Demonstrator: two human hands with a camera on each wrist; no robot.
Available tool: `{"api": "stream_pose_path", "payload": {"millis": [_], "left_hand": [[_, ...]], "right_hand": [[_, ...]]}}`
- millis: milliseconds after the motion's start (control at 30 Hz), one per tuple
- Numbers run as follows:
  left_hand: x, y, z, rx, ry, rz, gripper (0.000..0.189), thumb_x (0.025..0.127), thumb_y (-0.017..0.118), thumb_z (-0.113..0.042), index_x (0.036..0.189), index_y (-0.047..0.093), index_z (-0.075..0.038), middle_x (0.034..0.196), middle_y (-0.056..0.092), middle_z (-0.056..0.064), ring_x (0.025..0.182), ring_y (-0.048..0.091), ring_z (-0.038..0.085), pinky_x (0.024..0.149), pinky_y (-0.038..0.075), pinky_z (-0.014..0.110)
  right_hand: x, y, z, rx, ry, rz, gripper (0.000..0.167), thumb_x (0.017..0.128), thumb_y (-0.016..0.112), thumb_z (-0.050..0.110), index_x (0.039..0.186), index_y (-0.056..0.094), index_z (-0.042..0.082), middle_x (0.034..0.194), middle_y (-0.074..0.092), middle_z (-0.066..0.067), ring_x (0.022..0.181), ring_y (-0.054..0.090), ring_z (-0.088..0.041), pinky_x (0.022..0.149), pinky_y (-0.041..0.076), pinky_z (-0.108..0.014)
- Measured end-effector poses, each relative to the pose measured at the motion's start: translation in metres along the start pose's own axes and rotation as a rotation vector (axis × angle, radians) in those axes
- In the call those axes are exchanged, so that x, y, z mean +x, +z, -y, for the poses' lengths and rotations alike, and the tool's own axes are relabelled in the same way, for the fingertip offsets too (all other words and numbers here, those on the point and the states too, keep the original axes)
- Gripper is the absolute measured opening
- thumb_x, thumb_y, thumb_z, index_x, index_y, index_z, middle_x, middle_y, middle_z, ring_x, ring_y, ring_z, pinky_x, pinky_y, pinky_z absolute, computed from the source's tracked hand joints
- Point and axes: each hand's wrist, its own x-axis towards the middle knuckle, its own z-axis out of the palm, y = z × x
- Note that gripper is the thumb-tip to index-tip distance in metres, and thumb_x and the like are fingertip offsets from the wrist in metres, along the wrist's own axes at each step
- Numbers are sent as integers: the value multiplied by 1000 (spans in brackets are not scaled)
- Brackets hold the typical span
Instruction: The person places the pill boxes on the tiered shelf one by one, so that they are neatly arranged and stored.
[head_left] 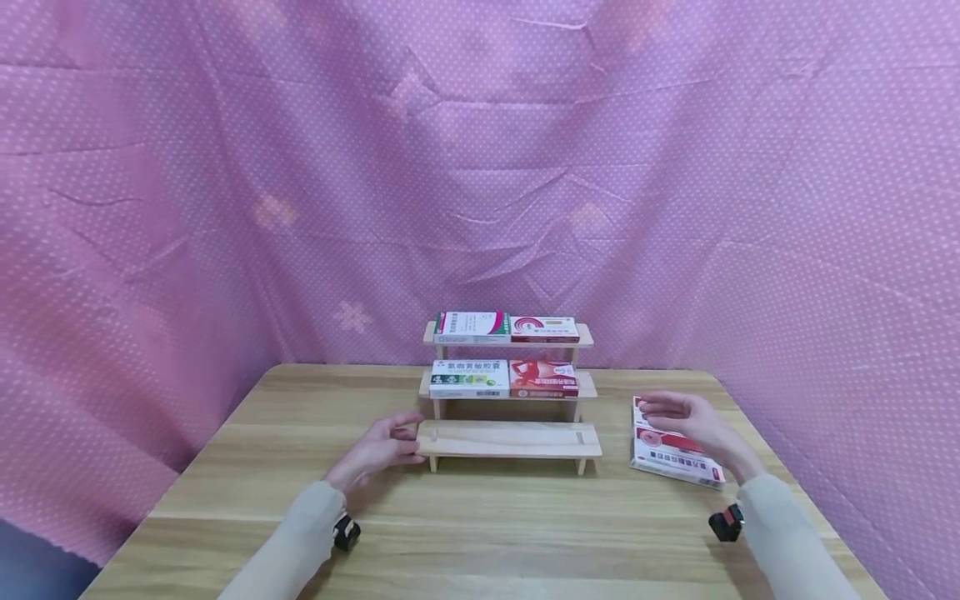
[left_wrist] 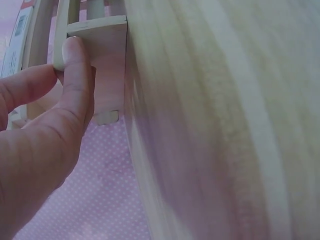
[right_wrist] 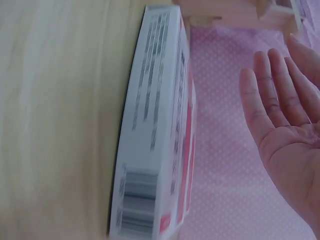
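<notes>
At the left end of the lowest step of a three-step wooden display stand, my left hand pinches the board's edge between thumb and fingers. The left wrist view shows the fingertips against the wooden side. Over on the right, my right hand hovers above white-and-red medicine boxes, its fingers extended and holding nothing. One of these boxes lies in front, another partly hidden behind it under the hand. The right wrist view shows the front box's barcode side and the open palm apart from it.
A green-and-white box and a white-and-red box lie on the top step. The middle step bears another green-and-white box and a red box. Pink dotted cloth hangs behind the wooden table.
</notes>
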Motion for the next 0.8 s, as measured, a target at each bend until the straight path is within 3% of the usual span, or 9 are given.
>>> {"api": "stream_pose_path", "payload": {"millis": [133,367,467,600,700,800], "left_hand": [[1,1,0,1,-4,-2,64,90,51,12,149,27,8,123,50,30,91,66,23,90,58,36],[0,1,-2,14,-13,-6,64,90,51,11,149,25,9,124,49,30,93,65,23,91,58,36],[-1,1,-1,19,-2,-3,64,90,50,11,149,24,10,125,49,32,93,65,23,91,58,37],[-2,1,0,28,6,-5,64,90,51,11,149,24,10,127,48,34,93,66,23,90,58,37],[-1,2,0,26,0,-12,64,90,50,11,149,25,9,127,49,33,93,66,23,90,59,36],[-1,2,1,28,-4,-20,64,90,50,12,149,26,9,126,50,32,92,66,23,89,59,36]], "right_hand": [[-12,-10,-3,-38,31,-19,63,91,68,18,143,42,-7,139,51,-30,109,61,3,94,53,-21],[-28,-25,-12,-151,110,-59,58,91,69,24,140,49,-3,135,58,-23,104,59,8,90,49,-14],[-34,-29,-14,-200,136,-66,58,92,68,25,139,50,-1,134,59,-21,110,61,-5,96,51,-27],[-41,-35,-19,-275,151,-66,57,91,69,26,139,51,0,137,56,-23,124,54,-34,98,48,-50],[-47,-39,-23,-315,162,-74,57,90,70,27,138,53,1,139,53,-25,128,46,-44,97,45,-55],[-50,-41,-27,-337,191,-87,59,88,71,30,138,54,4,143,49,-25,131,43,-45,97,44,-55]]}}
